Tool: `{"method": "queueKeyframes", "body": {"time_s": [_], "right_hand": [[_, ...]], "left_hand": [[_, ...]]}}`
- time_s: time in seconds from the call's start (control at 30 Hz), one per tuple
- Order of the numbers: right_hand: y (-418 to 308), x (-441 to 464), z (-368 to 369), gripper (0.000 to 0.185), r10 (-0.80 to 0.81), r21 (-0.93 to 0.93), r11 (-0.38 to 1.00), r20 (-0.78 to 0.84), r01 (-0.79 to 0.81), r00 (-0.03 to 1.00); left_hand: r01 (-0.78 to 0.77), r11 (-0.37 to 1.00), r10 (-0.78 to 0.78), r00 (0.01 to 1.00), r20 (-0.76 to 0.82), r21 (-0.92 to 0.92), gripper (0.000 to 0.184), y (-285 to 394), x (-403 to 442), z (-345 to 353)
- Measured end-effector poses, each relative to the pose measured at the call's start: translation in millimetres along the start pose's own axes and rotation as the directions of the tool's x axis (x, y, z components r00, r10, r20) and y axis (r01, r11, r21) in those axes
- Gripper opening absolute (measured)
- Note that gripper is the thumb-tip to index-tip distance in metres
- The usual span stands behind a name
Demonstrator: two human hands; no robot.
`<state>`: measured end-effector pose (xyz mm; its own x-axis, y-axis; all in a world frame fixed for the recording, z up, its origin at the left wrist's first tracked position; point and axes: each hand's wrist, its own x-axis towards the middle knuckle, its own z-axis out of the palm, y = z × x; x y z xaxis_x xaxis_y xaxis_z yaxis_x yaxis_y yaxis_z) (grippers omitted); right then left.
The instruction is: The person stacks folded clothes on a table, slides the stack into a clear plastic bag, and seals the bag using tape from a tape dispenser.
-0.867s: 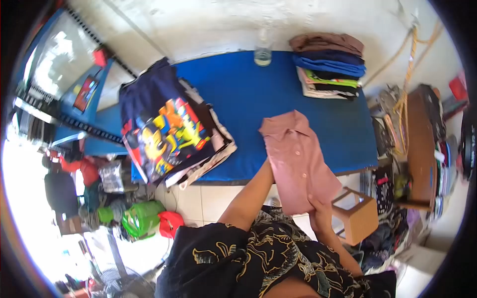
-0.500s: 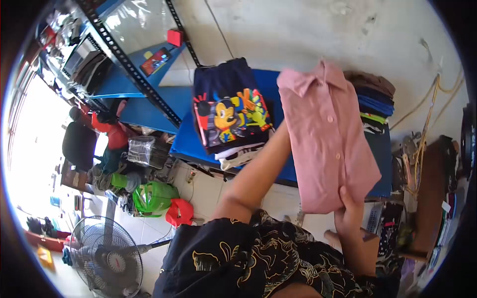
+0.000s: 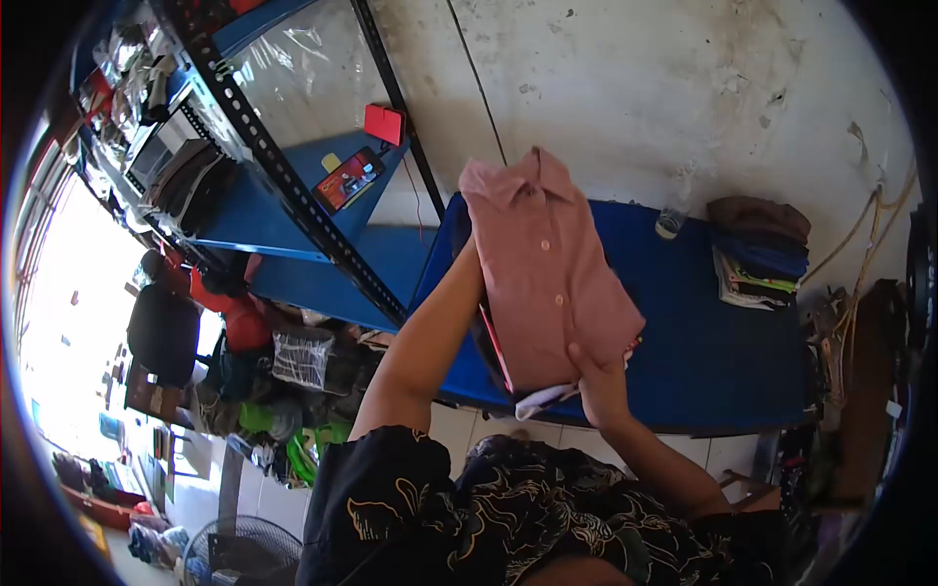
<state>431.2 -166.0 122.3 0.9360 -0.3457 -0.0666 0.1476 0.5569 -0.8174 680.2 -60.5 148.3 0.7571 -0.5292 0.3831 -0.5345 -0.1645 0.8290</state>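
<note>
A folded pink button-up shirt [image 3: 547,283], collar at the far end, lies over the stack of folded clothes [image 3: 496,354] at the left part of the blue table. Whether it rests fully on the stack or is still held just above it, I cannot tell. My right hand [image 3: 601,386] grips its lower right edge, thumb on top and fingers underneath. My left forearm [image 3: 420,327] reaches up to the shirt's left side; the left hand itself is hidden behind the cloth.
The blue table [image 3: 684,361] bears another folded clothes pile [image 3: 757,254] at the right and a clear glass [image 3: 670,223] near the wall. A metal-framed shelf [image 3: 283,176] with a phone [image 3: 349,180] stands at left. A fan [image 3: 244,547] is at lower left.
The pink shirt and both arms have moved left, from beside the Mickey Mouse stack to over it, covering most of its print. The view has shifted too.
</note>
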Motion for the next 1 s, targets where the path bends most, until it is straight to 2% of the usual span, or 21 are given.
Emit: {"method": "queueKeyframes", "body": {"time_s": [0.03, 0.07, 0.1, 0.13, 0.27, 0.33, 0.37, 0.43, 0.47, 0.53, 0.57, 0.6, 0.63, 0.67, 0.7, 0.73, 0.8, 0.87, 0.9, 0.97, 1.0], "right_hand": [[9, 0, 3, 0.036, -0.027, -0.028, 0.999, -0.036, 0.026, 0.999], [12, -2, 3, 0.036, -0.024, -0.029, 0.999, -0.051, 0.023, 0.998], [9, -4, -2, 0.034, 0.076, -0.069, 0.994, -0.043, -0.079, 0.996], [6, -7, -8, 0.033, 0.176, -0.108, 0.978, -0.039, -0.179, 0.984], [-13, -15, -25, 0.041, 0.280, -0.171, 0.947, 0.032, -0.271, 0.959], [-24, -14, -34, 0.046, 0.265, -0.112, 0.955, -0.090, -0.275, 0.960], [-31, -12, -41, 0.046, 0.262, -0.113, 0.956, -0.094, -0.271, 0.961], [-47, -3, -59, 0.040, 0.145, -0.248, 0.942, -0.310, -0.227, 0.940], [-52, 6, -72, 0.038, 0.037, -0.343, 0.925, -0.341, -0.161, 0.939], [-62, 35, -101, 0.035, -0.115, -0.474, 0.877, -0.371, -0.082, 0.922], [-68, 55, -114, 0.033, -0.157, -0.510, 0.857, -0.381, -0.066, 0.911], [-74, 76, -125, 0.029, -0.202, -0.557, 0.830, -0.319, -0.010, 0.926], [-78, 99, -135, 0.025, -0.243, -0.599, 0.799, -0.253, 0.045, 0.937], [-78, 125, -145, 0.025, -0.279, -0.637, 0.768, -0.242, 0.065, 0.929], [-74, 154, -157, 0.026, -0.313, -0.671, 0.736, -0.226, 0.086, 0.923], [-67, 191, -180, 0.034, -0.326, -0.725, 0.681, -0.174, 0.104, 0.929], [-59, 258, -212, 0.043, -0.316, -0.768, 0.627, -0.095, 0.133, 0.944], [-52, 314, -228, 0.062, -0.573, -0.947, 0.162, 0.140, 0.279, 0.808], [-48, 339, -238, 0.062, -0.558, -0.937, 0.176, 0.156, 0.301, 0.815], [-39, 386, -256, 0.074, -0.723, -0.959, -0.028, 0.216, 0.283, 0.656], [-34, 402, -262, 0.074, -0.710, -0.952, -0.008, 0.222, 0.307, 0.668]], "left_hand": [[-0.051, 0.978, 0.064, 0.996, 0.059, -0.200, 0.032, -24, -2, -3], [-0.043, 0.977, 0.059, 0.996, 0.071, -0.208, 0.032, -36, -4, -6], [0.081, 0.841, -0.024, 0.993, 0.112, -0.535, 0.033, -47, -7, -9], [0.199, 0.586, -0.090, 0.979, 0.181, -0.786, 0.033, -54, -8, -12], [0.126, 0.729, -0.043, 0.989, 0.139, -0.673, 0.034, -57, 14, -45], [0.424, 0.143, -0.101, 0.905, 0.413, -0.894, 0.033, -36, 13, -69], [0.426, 0.141, -0.096, 0.904, 0.416, -0.893, 0.033, -40, 16, -77], [0.602, 0.193, -0.392, 0.771, 0.502, -0.775, 0.039, -51, 25, -90], [0.602, 0.192, -0.389, 0.772, 0.503, -0.775, 0.039, -55, 28, -100], [0.675, 0.542, -0.544, 0.736, 0.404, -0.501, 0.050, -60, 36, -112], [0.673, 0.543, -0.543, 0.738, 0.402, -0.502, 0.050, -49, 43, -112], [0.772, 0.600, -0.732, 0.636, 0.244, -0.212, 0.050, -29, 50, -112], [0.839, 0.537, -0.843, 0.538, 0.018, 0.085, 0.051, -17, 56, -111], [0.842, 0.534, -0.845, 0.535, 0.012, 0.081, 0.051, -22, 63, -109], [0.612, 0.635, -0.704, 0.710, 0.027, 0.471, 0.053, -30, 70, -108], [0.268, 0.577, -0.550, 0.826, 0.125, 0.772, 0.055, -37, 75, -107], [0.308, 0.603, -0.617, 0.764, 0.187, 0.736, 0.049, -39, 80, -95], [0.361, 0.617, -0.678, 0.695, 0.240, 0.699, 0.044, -42, 80, -88], [0.392, 0.679, -0.662, 0.692, 0.289, 0.621, 0.037, -43, 79, -87], [0.440, 0.713, -0.658, 0.690, 0.302, 0.546, 0.031, -37, 83, -89], [0.447, 0.742, -0.637, 0.703, 0.316, 0.499, 0.026, -33, 84, -90]]}}
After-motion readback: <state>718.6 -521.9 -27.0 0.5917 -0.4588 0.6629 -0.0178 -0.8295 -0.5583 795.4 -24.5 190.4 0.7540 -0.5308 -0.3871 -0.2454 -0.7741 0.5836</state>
